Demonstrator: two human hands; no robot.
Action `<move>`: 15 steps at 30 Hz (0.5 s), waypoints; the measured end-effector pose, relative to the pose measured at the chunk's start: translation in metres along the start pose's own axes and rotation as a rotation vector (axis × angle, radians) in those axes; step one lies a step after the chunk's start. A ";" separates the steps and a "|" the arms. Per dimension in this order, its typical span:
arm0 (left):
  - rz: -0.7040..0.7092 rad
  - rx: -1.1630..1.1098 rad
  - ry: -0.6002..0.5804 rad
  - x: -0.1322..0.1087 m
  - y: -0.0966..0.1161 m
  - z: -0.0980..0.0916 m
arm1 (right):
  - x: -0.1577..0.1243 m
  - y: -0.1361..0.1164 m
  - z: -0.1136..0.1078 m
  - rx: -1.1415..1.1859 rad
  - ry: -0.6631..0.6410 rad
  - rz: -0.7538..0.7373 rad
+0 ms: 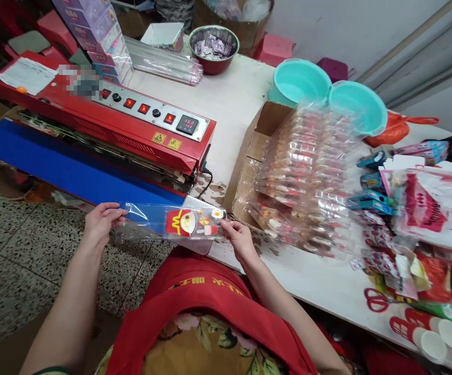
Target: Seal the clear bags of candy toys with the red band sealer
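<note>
Between my two hands a clear plastic bag (143, 216) is stretched out level, with small food-shaped pieces, among them a red and yellow fries box and a fried egg, at its right part. My left hand (103, 221) pinches the bag's left end. At the right end, my right hand (238, 237) grips the bag between thumb and fingers. Just beyond the bag lies the blue belt (73, 166) of a red sealing machine (140, 133), whose panel has lit red switches and a digital display.
A cardboard box (245, 156) full of packed clear bags (308, 161) stands right of the machine. Behind are two turquoise basins (302, 78), a metal bowl (214, 49) of small packets and stacked boxes (97, 36). Red-handled scissors (376, 300) and paper cups (431, 344) lie at right.
</note>
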State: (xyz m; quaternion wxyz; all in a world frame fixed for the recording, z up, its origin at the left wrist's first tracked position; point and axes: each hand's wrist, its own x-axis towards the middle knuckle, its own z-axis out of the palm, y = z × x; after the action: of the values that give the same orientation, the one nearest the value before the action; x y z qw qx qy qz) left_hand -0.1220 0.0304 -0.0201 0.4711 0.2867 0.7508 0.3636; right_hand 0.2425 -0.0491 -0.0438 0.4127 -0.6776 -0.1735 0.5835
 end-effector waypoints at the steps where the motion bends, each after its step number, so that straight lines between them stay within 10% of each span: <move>1: 0.007 0.021 0.031 0.003 -0.001 -0.003 | 0.001 0.001 0.000 -0.019 -0.001 -0.008; 4: 0.114 0.249 0.169 0.004 0.001 -0.010 | -0.007 0.003 -0.003 -0.118 0.031 -0.064; 7: 0.525 0.637 0.254 -0.013 0.010 0.003 | -0.029 0.005 -0.006 -0.424 0.141 -0.378; 10: 0.912 0.882 -0.096 -0.044 0.015 0.041 | -0.046 0.006 -0.002 -0.788 0.155 -0.797; 15: 1.027 1.055 -0.555 -0.076 0.005 0.097 | -0.038 0.004 0.010 -1.114 0.030 -1.070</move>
State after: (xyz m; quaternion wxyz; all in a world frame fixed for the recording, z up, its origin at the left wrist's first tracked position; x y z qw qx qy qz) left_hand -0.0034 0.0016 -0.0063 0.2162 0.8640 0.4524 0.0464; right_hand 0.2222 -0.0752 -0.0217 0.2391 -0.6169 -0.7399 0.1221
